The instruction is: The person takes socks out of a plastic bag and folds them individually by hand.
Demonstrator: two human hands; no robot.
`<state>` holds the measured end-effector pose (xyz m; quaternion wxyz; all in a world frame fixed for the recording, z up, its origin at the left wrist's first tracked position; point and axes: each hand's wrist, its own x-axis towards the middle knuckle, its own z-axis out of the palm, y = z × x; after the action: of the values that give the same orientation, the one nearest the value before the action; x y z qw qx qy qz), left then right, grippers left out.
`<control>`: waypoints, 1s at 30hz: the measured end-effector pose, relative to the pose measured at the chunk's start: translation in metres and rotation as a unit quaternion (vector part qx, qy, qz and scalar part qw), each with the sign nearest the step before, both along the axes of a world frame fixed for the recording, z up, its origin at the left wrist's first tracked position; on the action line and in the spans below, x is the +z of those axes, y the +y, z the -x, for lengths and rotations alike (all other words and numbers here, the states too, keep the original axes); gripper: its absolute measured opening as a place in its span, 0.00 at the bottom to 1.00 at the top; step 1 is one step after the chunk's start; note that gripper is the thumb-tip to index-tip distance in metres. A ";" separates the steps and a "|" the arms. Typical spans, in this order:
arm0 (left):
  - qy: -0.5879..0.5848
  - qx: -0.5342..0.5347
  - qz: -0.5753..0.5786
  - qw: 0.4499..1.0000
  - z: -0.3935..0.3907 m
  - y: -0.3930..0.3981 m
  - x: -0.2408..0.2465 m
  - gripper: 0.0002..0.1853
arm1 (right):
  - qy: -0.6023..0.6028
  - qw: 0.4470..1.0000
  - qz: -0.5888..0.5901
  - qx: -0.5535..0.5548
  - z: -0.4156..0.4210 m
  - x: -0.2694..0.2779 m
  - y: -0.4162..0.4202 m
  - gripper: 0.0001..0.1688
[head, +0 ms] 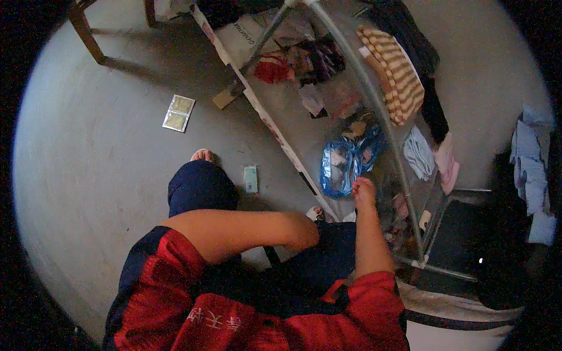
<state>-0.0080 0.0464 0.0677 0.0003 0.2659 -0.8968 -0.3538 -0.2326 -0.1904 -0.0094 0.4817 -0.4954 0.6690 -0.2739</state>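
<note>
My right hand (pixel 364 191) reaches forward with its fingers curled, against the lower right edge of a crumpled blue plastic bag (pixel 336 169). Whether it grips the bag is too unclear to tell. My left forearm (pixel 246 230) crosses in front of my body. At its end, my left hand (pixel 306 231) is blurred and turned down over my dark trousers, with its fingers hidden. The bag lies among a mixed pile of things inside a grey metal tube frame (pixel 366 83), beside a long pale strip (pixel 272 125) with dark patches.
A striped brown cloth (pixel 397 77), a light blue folded cloth (pixel 419 153) and a pink cloth (pixel 446 164) lie along the frame's right side. On the floor are a double sachet (pixel 179 113) and a small pale green packet (pixel 250 179). Wooden furniture legs (pixel 85 33) stand at upper left.
</note>
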 end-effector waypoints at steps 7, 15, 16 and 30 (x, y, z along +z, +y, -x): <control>0.144 0.114 0.047 0.982 -0.047 0.044 0.030 0.10 | 0.068 0.991 0.003 0.119 -0.092 0.054 -0.031 0.05; 0.140 0.202 -0.031 0.969 -0.085 0.083 0.014 0.14 | -0.094 0.993 -0.058 0.051 -0.168 -0.050 -0.104 0.13; 0.140 0.201 -0.027 0.969 -0.077 0.087 0.003 0.13 | -0.103 0.993 -0.032 0.042 -0.173 -0.069 -0.115 0.14; 0.155 0.303 -0.146 0.929 -0.114 0.072 -0.011 0.21 | -0.225 0.958 -0.167 -0.058 -0.095 -0.144 -0.272 0.10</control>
<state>0.1056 0.1180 0.0564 0.2080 0.4636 -0.7007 -0.5008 -0.1375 -0.4629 -0.1538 0.6791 -0.2934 0.6072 -0.2899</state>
